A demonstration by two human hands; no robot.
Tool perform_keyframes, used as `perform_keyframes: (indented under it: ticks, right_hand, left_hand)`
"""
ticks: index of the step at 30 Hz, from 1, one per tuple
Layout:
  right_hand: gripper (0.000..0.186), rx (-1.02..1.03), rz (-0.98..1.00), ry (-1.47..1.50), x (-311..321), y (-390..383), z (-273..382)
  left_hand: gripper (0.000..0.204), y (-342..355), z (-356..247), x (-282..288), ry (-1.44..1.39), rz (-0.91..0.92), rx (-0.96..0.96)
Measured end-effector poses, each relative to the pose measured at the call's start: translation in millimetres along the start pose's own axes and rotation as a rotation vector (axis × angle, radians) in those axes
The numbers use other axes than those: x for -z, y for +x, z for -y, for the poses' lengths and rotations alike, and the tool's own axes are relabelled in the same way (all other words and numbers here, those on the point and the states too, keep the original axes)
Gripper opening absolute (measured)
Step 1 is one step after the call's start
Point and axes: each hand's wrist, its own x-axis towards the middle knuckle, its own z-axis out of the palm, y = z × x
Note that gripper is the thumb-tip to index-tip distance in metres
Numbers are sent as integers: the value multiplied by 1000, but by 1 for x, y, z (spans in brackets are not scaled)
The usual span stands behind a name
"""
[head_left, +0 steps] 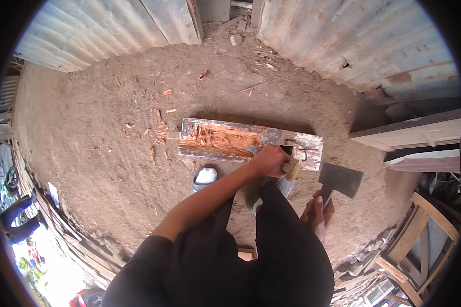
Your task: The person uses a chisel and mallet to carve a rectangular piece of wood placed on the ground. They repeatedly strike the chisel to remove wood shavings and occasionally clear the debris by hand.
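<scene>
A weathered wooden beam [215, 134] with a chipped-out reddish channel lies on the dirt floor, with a dark opening and bent metal piece at its right end. My left hand [270, 159] is closed round a chisel [252, 150] with a frayed wooden end, held over the channel; the blade's tip is hard to make out. My right hand [317, 215] grips a broad-bladed hatchet [341, 179] by its handle, off the beam's lower right, beside my leg. My feet [205, 176] are just below the beam.
Wood chips [159, 120] are scattered left of and beyond the beam on the dirt floor [87, 153]. Corrugated metal sheets [353, 36] border the top. Wooden panels [410, 128] stand at the right, a wooden frame [410, 235] below them. Stacked boards [77, 240] line the lower left.
</scene>
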Motion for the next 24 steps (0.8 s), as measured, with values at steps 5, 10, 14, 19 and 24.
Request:
perform_keyframes:
  ticks: [5, 10, 14, 19, 24]
  right_hand:
    - [36, 25, 21, -48, -2, 2, 3]
    - [35, -52, 82, -137, 17, 8, -6]
    - [36, -86, 35, -82, 12, 7, -4]
    - [32, -87, -25, -27, 1, 10, 13]
    - [32, -62, -2, 9, -3, 13, 22]
  left_hand:
    - [27, -3, 6, -10, -33, -60, -34]
    - [27, 1, -6, -20, -97, -250, -19]
    - [26, 3, -5, -25, -7, -144, 12]
    - [25, 3, -2, -26, -27, -71, 33]
    - [25, 5, -4, -18, -138, -162, 20]
